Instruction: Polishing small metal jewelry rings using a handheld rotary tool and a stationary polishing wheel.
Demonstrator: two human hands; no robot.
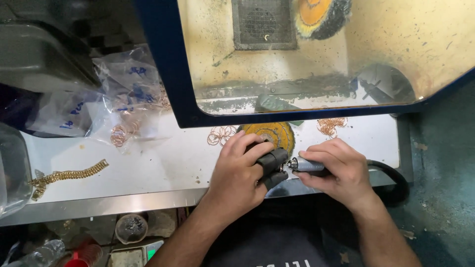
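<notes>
My left hand [241, 170] is closed, with black finger guards [273, 167] over two fingertips; whatever small piece they pinch is hidden. My right hand [336, 168] grips a silver rotary handpiece [307, 165] whose tip points left at the guarded fingertips. A black flexible hose [391, 175] runs from the handpiece off to the right. Both hands work at the front edge of a white bench [163, 163], just in front of a round yellow buffing wheel [269, 134].
A gold chain bracelet [67, 176] lies at the left. Copper-coloured rings [221, 134] and more rings [331, 124] lie near the blue-framed dust hood [170, 74]. Plastic bags [123, 94] with rings sit at the back left. A second wheel [319, 15] hangs inside the hood.
</notes>
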